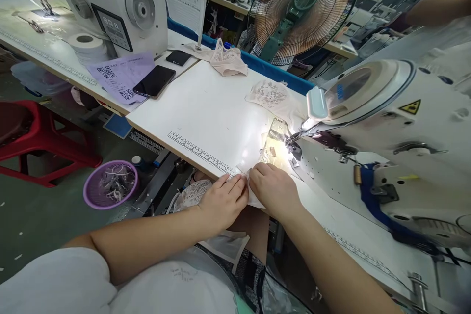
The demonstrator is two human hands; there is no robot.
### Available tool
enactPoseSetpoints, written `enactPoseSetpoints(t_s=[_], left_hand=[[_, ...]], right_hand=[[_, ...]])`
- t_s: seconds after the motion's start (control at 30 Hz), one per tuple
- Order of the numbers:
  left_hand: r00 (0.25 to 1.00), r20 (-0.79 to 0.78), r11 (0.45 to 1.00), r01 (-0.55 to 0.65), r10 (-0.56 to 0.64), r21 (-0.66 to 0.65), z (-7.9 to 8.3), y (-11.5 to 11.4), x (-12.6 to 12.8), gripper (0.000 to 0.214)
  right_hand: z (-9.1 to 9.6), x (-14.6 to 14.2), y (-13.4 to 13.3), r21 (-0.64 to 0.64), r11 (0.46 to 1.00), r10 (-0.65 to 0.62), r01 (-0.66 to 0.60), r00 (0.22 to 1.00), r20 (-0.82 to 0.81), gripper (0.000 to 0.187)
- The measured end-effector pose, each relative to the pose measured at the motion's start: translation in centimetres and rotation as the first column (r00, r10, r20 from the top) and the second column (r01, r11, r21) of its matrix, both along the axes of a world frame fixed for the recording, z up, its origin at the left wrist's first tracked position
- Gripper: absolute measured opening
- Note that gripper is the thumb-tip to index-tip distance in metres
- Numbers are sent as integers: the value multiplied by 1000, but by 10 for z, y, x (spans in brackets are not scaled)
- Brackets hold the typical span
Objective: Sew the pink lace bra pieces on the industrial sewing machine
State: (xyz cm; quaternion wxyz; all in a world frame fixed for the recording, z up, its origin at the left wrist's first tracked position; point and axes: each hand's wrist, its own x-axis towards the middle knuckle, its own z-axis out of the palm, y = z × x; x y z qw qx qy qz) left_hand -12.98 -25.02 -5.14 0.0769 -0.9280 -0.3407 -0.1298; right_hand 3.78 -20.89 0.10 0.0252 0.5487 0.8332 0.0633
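Note:
My left hand [224,202] and my right hand [274,189] meet at the table's near edge, fingers pinched together on a pale, thin fabric piece [253,199]. The piece lies just in front of the sewing machine's needle area [285,141], which is brightly lit. A lace piece [191,194] hangs below the table edge under my left hand. The white sewing machine [397,122] stands at the right.
More lace pieces [268,94] and a beige garment [228,61] lie farther back on the white table [206,108]. Two phones [154,81], a purple sheet [119,74], a second machine [110,0], a fan [305,5], a purple basket [110,184] and a red stool [33,132] stand left.

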Motion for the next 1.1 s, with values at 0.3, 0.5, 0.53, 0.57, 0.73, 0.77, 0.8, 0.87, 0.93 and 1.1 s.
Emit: enactPoseSetpoints(t_s=[0.3,0.5,0.53,0.57,0.73,0.77,0.8,0.87,0.93,1.1], left_hand=[[1000,-21,999,19,-19,-34,-2,0,-5,44],[999,10,999,39,-39,-6,-4,6,-8,48],[999,13,999,37,-37,4,-4,7,-7,48],[999,15,999,37,-37,12,-3,8,-6,49],[998,16,998,58,-58,35,-1,11,-1,54],[998,21,997,63,-64,37,-1,12,-1,54],[997,28,997,66,-67,37,-1,13,-1,54],[996,41,997,74,-75,25,0,14,-3,54],[994,55,996,93,-93,5,1,13,-4,57],[985,165,998,55,-50,-27,-1,11,-3,59]], right_hand=[[37,55,-46,-111,960,-279,258,919,-277,21],[45,102,-119,-560,792,-440,241,862,-251,18],[43,115,-121,-491,806,-506,332,817,-278,18],[38,128,-120,-405,811,-559,423,765,-320,19],[4,183,-77,-83,704,-643,706,583,-496,30],[-2,189,-67,-47,688,-638,724,572,-515,34],[-6,192,-58,-8,673,-628,740,566,-534,36],[-11,185,-47,73,658,-592,749,575,-565,35],[-13,159,-43,124,693,-524,711,614,-591,31],[-12,41,-41,-41,965,-237,260,790,-566,29]])
